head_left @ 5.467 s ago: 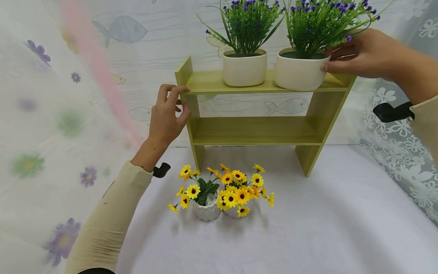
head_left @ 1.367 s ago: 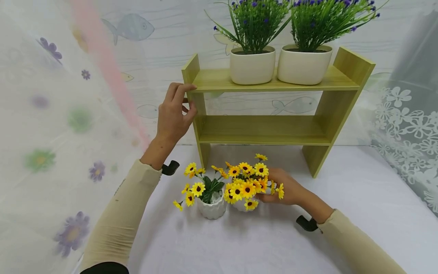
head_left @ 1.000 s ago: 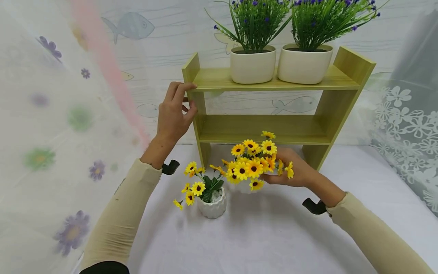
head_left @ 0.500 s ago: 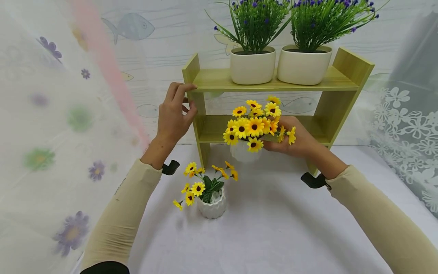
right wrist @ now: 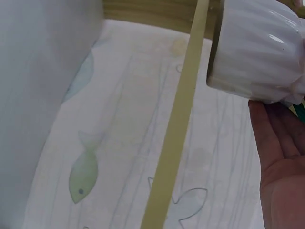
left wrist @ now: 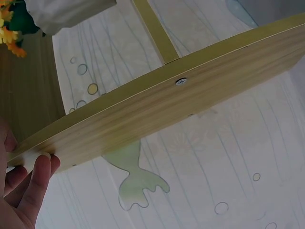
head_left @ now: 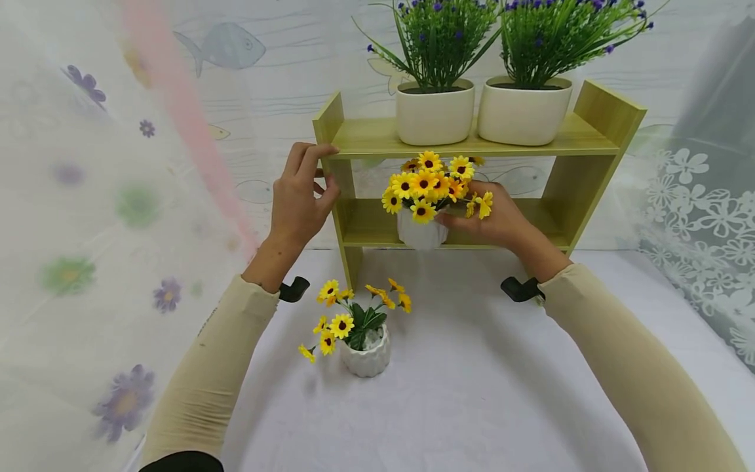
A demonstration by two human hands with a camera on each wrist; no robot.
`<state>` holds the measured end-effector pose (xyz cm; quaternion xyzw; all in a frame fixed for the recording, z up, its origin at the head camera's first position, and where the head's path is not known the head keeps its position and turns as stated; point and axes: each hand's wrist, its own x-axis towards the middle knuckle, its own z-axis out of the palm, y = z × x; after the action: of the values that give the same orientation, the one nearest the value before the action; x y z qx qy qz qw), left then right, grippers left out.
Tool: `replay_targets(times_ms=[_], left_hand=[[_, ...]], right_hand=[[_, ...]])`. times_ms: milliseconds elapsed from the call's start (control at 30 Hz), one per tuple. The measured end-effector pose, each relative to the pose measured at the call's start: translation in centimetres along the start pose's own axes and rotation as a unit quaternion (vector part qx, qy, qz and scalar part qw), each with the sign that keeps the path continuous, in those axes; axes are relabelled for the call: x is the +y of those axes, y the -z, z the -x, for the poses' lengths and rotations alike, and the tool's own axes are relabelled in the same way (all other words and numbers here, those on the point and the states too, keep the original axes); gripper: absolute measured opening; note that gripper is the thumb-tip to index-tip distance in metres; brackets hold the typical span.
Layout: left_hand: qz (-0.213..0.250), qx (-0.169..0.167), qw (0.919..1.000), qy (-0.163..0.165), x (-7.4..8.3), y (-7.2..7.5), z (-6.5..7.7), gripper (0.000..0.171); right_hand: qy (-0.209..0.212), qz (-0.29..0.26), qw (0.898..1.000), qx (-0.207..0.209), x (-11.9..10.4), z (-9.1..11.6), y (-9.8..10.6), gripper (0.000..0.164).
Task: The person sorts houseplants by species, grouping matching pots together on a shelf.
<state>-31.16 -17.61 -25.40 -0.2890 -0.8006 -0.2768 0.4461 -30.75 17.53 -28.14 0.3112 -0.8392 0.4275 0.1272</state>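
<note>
My right hand [head_left: 501, 219] grips a small white pot [head_left: 421, 229] of yellow artificial flowers from its right side. In the head view it overlaps the front edge of the lower board of the wooden shelf [head_left: 368, 226]. The right wrist view shows the pot's base [right wrist: 213, 52] apart from the board edge [right wrist: 176, 129]; the fingers [right wrist: 267, 136] lie along its wall. My left hand [head_left: 297, 196] holds the shelf's left side panel near the upper board, thumb and fingers about the panel edge. A second white pot [head_left: 366, 357] with yellow flowers stands on the table.
Two larger cream pots [head_left: 435, 118] with purple-flowered plants stand side by side on the upper board. A white cloth [head_left: 472, 393] covers the table. Patterned curtains hang behind and at the left, with a lace curtain [head_left: 702, 203] on the right.
My right hand has let go of the right purple-flower pot, then lifted one yellow-flower pot off the table, up to the lower board and slightly left. My left hand stays on the shelf.
</note>
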Motion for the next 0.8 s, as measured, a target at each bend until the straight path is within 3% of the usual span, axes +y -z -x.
replay_targets(times_ms=[433,667,800], left_hand=[[0.0,0.003,1.0,-0.007,0.0,-0.1,0.0,0.036],[0.005,0.006,1.0,-0.005,0.1,0.0,0.0,0.037],[0.006,0.006,1.0,-0.002,0.1,-0.1,0.0,0.037]], right_hand=[[-0.037,-0.054,0.998,0.013,1.5,-0.8,-1.3,0.043],[-0.088,-0.047,0.993,0.057,1.3,0.1,-2.0,0.041],[-0.079,-0.044,0.993,0.081,1.1,1.0,-2.4,0.039]])
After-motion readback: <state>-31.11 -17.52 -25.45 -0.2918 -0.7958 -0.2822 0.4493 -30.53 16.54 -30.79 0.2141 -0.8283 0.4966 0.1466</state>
